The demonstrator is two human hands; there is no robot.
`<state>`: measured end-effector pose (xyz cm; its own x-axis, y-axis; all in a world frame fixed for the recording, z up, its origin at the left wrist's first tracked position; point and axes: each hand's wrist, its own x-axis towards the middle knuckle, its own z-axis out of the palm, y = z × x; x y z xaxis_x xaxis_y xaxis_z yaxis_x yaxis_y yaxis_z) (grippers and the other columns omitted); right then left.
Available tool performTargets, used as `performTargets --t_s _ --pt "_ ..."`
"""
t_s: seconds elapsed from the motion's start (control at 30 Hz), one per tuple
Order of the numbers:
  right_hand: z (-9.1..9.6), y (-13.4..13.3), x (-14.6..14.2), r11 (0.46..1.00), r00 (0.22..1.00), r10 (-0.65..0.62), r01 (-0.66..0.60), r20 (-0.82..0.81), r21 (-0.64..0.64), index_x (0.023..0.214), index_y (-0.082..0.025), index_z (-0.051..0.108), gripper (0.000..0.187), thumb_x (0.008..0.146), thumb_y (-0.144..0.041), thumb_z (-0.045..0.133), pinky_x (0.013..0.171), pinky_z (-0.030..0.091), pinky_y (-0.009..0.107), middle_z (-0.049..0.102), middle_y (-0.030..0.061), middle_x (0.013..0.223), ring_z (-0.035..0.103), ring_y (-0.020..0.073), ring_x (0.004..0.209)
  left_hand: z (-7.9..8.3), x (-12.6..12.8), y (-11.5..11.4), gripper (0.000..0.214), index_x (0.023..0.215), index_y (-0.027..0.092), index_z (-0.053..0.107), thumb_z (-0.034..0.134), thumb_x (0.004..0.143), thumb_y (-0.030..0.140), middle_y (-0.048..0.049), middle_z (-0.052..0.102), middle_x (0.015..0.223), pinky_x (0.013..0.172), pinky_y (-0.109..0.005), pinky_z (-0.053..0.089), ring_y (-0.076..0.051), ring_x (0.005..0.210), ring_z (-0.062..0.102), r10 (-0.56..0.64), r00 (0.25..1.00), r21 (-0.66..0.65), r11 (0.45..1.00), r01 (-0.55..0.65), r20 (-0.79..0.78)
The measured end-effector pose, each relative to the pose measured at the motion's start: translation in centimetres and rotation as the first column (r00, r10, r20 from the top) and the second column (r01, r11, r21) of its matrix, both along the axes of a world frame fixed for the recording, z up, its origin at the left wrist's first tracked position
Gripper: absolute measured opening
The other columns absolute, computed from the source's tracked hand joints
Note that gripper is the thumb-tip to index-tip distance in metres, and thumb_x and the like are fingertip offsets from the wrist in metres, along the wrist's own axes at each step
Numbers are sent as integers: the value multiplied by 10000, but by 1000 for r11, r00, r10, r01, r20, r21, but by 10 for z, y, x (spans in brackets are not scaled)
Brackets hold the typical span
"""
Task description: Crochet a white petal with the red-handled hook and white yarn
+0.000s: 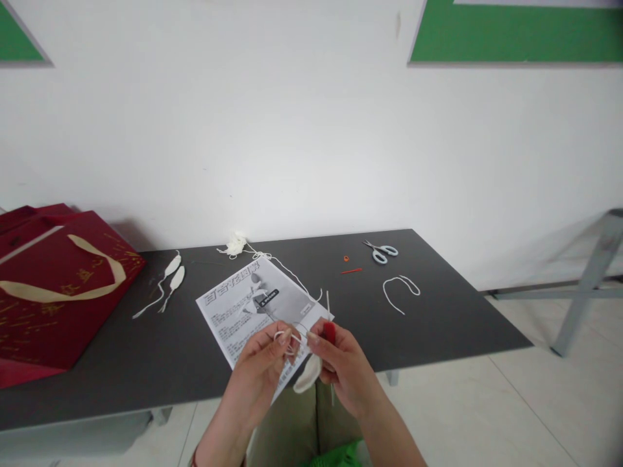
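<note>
Both hands are in front of me at the near edge of the table. My left hand (263,357) is closed, with loops of white yarn (282,336) pinched between thumb and fingers. My right hand (348,363) is wrapped round a crochet hook (329,333) with a red grip; its tip is too small to make out. Below the right fingers hangs a small white crocheted petal (307,375), partly covered by them. Under the hands lies a printed instruction sheet (233,324) with a flower picture. A yarn strand runs across it from a loose white yarn bundle (236,244).
Two white crocheted petals (177,277) with tails lie at left, beside a red gift bag (73,311). To the right are scissors (379,257), an orange needle (351,270), an orange ring marker (346,258) and a cut yarn piece (392,301). The dark table (438,324) meets a white wall.
</note>
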<state>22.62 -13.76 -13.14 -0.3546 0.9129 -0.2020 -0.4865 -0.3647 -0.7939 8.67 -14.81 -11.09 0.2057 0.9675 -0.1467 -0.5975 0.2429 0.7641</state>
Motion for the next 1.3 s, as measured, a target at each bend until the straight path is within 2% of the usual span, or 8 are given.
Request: performTargets --t_s 0.17,0.37,0.53,0.73,0.9,1.03,1.17,1.3 --pt "0 0 -2 994 992 -83 75 -98 -81 710 -193 464 267 762 -340 679 361 111 163 273 -123 465 129 37 411 -1 1 1 101 730 127 638 600 804 187 -22 525 682 624 -234 387 -115 641 465 22 999 16 1000 -23 33" --pt "-2 -2 -6 994 992 -43 30 -118 -109 705 -195 452 267 785 -357 649 355 108 169 276 -117 465 122 41 410 0 4 -1 128 710 112 648 604 788 203 -41 534 693 693 -293 423 -150 689 494 -47 974 -24 998 54 223" --pt "-3 -1 -6 988 993 -111 105 -49 -116 695 -192 449 288 756 -354 679 357 101 163 265 -119 470 119 37 415 -1 3 -2 109 795 91 661 609 782 185 -59 564 739 682 -276 424 -151 708 513 -16 993 -67 997 24 115" --pt "-6 -1 -4 986 990 -122 113 -65 -121 696 -185 466 285 761 -371 672 365 106 165 275 -110 483 139 35 418 1 3 1 131 678 113 591 649 757 201 22 428 606 565 -223 360 -80 556 415 -32 981 -144 988 60 190" --pt "-8 -1 2 982 986 -141 129 -84 -137 705 -181 471 259 766 -335 670 368 99 168 307 -97 514 160 36 427 -7 -7 1 226 629 127 551 639 781 268 49 384 517 471 -216 230 -55 453 323 -277 944 -109 959 261 -178" --pt "-7 -3 6 988 988 -118 107 -104 -109 684 -179 469 257 777 -323 659 362 104 172 309 -98 499 156 38 419 -4 -22 3 239 594 118 584 652 764 271 -4 494 551 525 -234 304 -97 531 434 -345 868 -48 935 352 -356" --pt "-4 -2 6 983 987 -134 121 -92 -135 681 -180 466 261 766 -320 669 362 103 171 322 -96 500 162 38 419 -1 -22 7 149 704 108 654 597 787 218 -58 570 735 703 -286 394 -161 727 524 -204 973 9 979 206 -108" --pt "-3 -2 4 983 986 -117 98 -121 -156 675 -180 453 272 755 -316 674 362 96 167 327 -94 506 167 34 418 -7 -11 6 170 633 126 623 590 779 208 -47 554 690 747 -323 418 -181 748 534 -33 985 -30 999 39 171"
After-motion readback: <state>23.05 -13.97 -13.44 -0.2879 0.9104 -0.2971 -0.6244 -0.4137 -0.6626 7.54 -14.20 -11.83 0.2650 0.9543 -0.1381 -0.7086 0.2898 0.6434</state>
